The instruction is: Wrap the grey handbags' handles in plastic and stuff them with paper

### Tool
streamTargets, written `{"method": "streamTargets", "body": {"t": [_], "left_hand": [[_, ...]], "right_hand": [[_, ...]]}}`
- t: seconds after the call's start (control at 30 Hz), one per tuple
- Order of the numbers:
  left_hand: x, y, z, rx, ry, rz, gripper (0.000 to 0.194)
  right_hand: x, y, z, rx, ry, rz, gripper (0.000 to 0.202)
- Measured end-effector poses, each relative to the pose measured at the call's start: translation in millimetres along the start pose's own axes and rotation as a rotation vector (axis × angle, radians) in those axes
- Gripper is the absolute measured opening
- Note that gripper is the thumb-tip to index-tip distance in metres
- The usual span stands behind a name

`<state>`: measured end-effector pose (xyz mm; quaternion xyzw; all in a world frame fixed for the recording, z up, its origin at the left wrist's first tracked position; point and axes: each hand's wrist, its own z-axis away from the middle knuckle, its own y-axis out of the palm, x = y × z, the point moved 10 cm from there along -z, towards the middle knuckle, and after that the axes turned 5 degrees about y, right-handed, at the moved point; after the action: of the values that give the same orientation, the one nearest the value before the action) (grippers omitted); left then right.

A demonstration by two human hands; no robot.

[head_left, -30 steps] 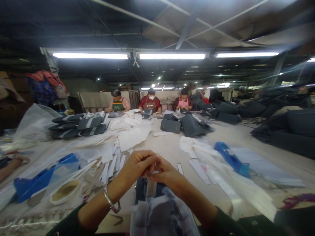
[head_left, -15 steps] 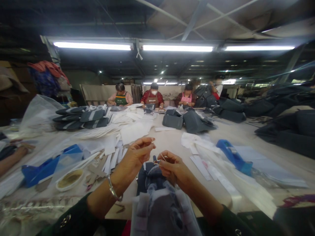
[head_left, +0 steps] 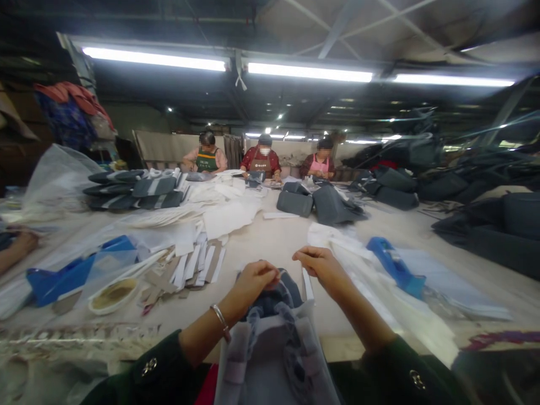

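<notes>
A dark bag-like piece [head_left: 274, 295] stands in front of me, its nearer part covered by pale wrapping [head_left: 270, 360] that reaches toward my lap. My left hand [head_left: 257, 281], a silver bangle on its wrist, is over the upper left of this piece with its fingers curled together. Whatever those fingers may grip is hidden. My right hand [head_left: 323, 270] is raised to the right of the piece, thumb and fingertips pinched. Anything between them is too fine to make out. A gap separates the two hands.
Paper and card strips [head_left: 200, 261] lie left, near a blue tape dispenser [head_left: 80, 275] and a round pale-rimmed item [head_left: 113, 295]. Another blue dispenser [head_left: 396, 267] is right. Dark bags [head_left: 337, 203] and stacked dark pieces [head_left: 156, 188] lie farther back. Several co-workers [head_left: 260, 160] sit opposite; another person's arm [head_left: 19, 247] shows left.
Earlier, both hands pinched a thin pale cord above the dark piece; it no longer shows. My left hand has lowered, and my right has moved rightward and up. The view has shifted slightly.
</notes>
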<state>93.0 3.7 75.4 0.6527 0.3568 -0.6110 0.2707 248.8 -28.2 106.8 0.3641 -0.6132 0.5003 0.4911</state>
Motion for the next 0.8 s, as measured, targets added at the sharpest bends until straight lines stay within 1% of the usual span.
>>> {"method": "streamTargets", "body": {"t": [0.03,0.07,0.1,0.13,0.2,0.23,0.27,0.33,0.37,0.43,0.5,0.57,0.67,0.8], "left_hand": [[11,6.1,-1,0.069,-0.026,-0.099,0.009],[22,10.7,-1,0.121,-0.05,-0.152,0.009],[32,13.9,-2,0.153,-0.07,-0.179,0.013],[41,16.7,-3,0.178,-0.086,-0.208,0.015],[55,21.0,-3,0.206,-0.109,-0.251,0.01],[60,22.5,-3,0.212,-0.116,-0.262,0.011],[63,23.6,-2,0.217,-0.12,-0.268,0.02],[69,24.6,0,0.23,-0.124,-0.271,0.039],[72,24.8,1,0.242,-0.127,-0.268,0.045],[78,24.8,2,0.269,-0.139,-0.252,0.049],[82,25.1,1,0.295,-0.148,-0.224,0.049],[84,26.2,-1,0.315,-0.146,-0.189,0.048],[81,28.8,-3,0.338,-0.119,-0.149,0.043],[75,32.0,-3,0.383,-0.075,-0.145,0.029]], "right_hand": [[-1,-7,-4,-0.068,-0.018,0.159,0.025],[-3,-11,-7,-0.118,-0.03,0.286,0.023],[-7,-11,-11,-0.142,-0.033,0.372,0.021],[-14,-8,-15,-0.141,-0.025,0.421,0.019],[-34,6,-23,-0.093,0.015,0.485,0.015],[-45,14,-27,-0.06,0.038,0.517,0.014],[-55,22,-30,-0.022,0.059,0.539,0.013],[-71,37,-34,0.066,0.086,0.553,0.014],[-76,44,-35,0.12,0.093,0.545,0.015],[-84,54,-36,0.234,0.109,0.513,0.017],[-89,59,-35,0.329,0.132,0.476,0.019],[-93,60,-34,0.389,0.161,0.448,0.019],[-96,58,-32,0.441,0.197,0.417,0.02],[-99,59,-31,0.472,0.219,0.386,0.019]]}}
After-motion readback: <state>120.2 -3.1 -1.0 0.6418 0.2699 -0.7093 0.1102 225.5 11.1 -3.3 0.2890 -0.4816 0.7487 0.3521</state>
